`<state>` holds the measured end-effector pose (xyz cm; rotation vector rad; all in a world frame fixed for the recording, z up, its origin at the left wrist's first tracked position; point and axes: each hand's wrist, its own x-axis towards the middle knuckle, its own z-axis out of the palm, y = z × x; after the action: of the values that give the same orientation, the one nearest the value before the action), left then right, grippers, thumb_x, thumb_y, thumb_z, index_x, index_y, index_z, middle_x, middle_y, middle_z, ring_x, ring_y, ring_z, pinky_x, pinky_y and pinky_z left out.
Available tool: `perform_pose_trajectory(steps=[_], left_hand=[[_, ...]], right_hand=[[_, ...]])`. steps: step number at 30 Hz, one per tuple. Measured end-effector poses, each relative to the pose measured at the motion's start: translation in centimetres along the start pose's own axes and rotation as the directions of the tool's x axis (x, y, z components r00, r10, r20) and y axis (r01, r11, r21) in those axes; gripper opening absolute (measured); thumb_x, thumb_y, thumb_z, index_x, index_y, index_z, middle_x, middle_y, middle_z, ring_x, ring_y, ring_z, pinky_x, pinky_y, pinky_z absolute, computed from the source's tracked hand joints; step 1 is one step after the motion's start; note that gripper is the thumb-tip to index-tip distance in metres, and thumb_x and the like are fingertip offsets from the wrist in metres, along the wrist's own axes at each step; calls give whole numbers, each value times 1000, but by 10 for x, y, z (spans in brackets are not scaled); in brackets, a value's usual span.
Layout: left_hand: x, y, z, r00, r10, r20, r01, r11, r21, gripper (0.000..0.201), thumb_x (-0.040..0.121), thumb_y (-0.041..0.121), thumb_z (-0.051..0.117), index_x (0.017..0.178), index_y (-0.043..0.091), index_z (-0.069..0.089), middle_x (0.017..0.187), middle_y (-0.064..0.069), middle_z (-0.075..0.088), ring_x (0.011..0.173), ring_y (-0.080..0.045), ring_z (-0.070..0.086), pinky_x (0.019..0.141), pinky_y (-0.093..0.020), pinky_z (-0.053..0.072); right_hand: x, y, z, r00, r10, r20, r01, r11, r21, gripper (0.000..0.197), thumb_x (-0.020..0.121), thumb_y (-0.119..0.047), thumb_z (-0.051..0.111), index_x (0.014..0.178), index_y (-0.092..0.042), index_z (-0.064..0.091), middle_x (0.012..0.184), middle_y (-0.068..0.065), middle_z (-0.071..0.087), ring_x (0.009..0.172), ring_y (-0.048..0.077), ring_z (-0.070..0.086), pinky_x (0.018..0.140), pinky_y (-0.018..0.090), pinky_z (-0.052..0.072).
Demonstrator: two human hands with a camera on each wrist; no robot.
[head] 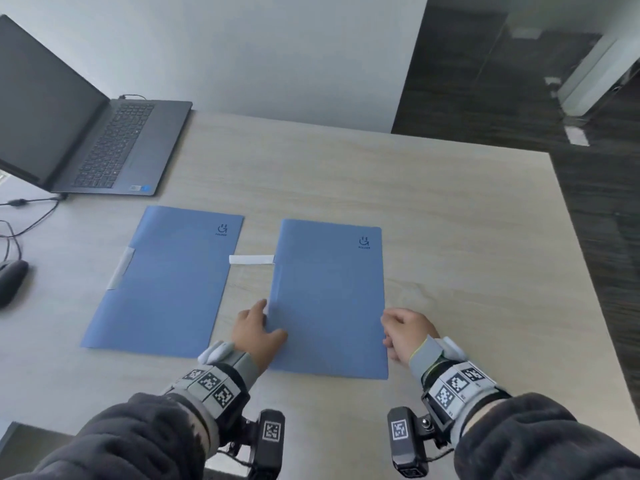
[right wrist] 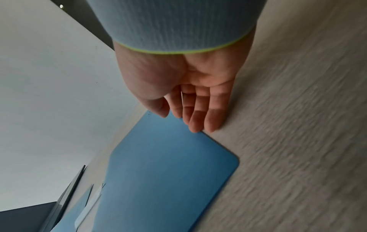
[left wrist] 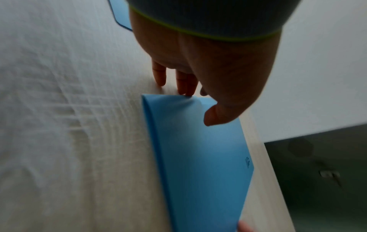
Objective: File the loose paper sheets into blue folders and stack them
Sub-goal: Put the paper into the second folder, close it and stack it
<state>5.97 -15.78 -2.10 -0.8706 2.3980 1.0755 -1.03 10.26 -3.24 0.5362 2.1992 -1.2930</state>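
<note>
Two shut blue folders lie side by side on the table (head: 450, 220). The left folder (head: 162, 282) has a white clip strip on its left edge. My left hand (head: 258, 327) holds the right folder (head: 329, 299) at its left edge, thumb (left wrist: 214, 116) on the cover and fingertips (left wrist: 186, 89) against the edge. A white sliver shows by the index finger. My right hand (head: 403, 332) rests open at the folder's right edge, with fingertips (right wrist: 198, 127) touching the rim of the folder (right wrist: 168, 172). A loose white strip (head: 251, 259) lies between the folders.
An open laptop (head: 86, 133) stands at the back left, with cables (head: 20, 209) and a dark mouse (head: 12, 282) at the left edge. The table's right edge (head: 588, 271) drops to a dark floor. Bare tabletop lies behind and to the right of the folders.
</note>
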Motion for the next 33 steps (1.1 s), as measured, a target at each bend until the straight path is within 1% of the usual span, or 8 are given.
perform_pose_trajectory(steps=[5,13,18,22,25,27,30,33], left_hand=[[16,6,-1,979,-202,18,200,945,-258,43,88,23,60,130,20,53,102,-4,69,92,-27,67,82,-36,52],[21,-19,9,971,-206,123,240,855,-459,50,84,11,58,128,35,53,91,-11,77,85,-35,74,85,-53,59],[18,-22,9,971,-177,162,237,812,-534,47,89,3,57,125,33,54,100,-14,76,92,-37,72,91,-54,56],[15,-17,2,972,-112,206,182,916,-356,33,86,9,62,115,23,60,88,-6,76,75,-26,71,71,-37,60],[16,-9,-10,994,-64,86,77,985,-152,16,83,27,68,97,20,63,83,-2,66,64,-19,59,54,-26,45],[17,-5,-22,998,21,-64,-21,1000,-2,18,81,34,70,91,24,60,87,0,60,71,-19,58,59,-28,42],[21,2,-40,959,180,-219,-136,970,203,33,79,45,68,107,32,58,118,3,54,112,-23,54,88,-36,41],[22,12,-50,978,194,-80,-143,895,423,64,80,64,56,138,42,43,148,13,42,138,-19,37,111,-43,28]], right_hand=[[-4,4,-4,999,-2,37,2,1000,5,39,78,-30,55,116,-33,66,66,-3,65,55,18,59,51,29,52],[-4,12,-9,999,-54,-6,53,991,-124,39,80,-42,58,116,-30,58,106,-9,65,93,20,66,84,38,53],[-9,3,-1,966,-10,258,-97,912,400,23,91,-11,57,113,-11,64,109,12,73,95,30,71,84,46,56],[-10,4,6,972,-6,236,-100,895,435,35,88,6,49,113,-13,65,106,16,73,94,38,69,82,54,56],[-10,7,2,976,-41,213,-54,905,421,36,89,8,47,108,-17,66,100,12,75,89,34,71,78,51,57],[-10,10,-3,975,-70,213,-28,905,424,34,90,7,48,108,-16,66,101,12,75,91,35,71,80,53,56],[-11,13,-7,968,-111,225,2,901,434,33,90,9,48,110,-12,65,106,15,74,94,35,70,82,53,56],[-13,14,-9,961,-136,241,6,881,473,34,90,11,47,107,-11,66,104,15,74,90,33,71,81,50,55]])
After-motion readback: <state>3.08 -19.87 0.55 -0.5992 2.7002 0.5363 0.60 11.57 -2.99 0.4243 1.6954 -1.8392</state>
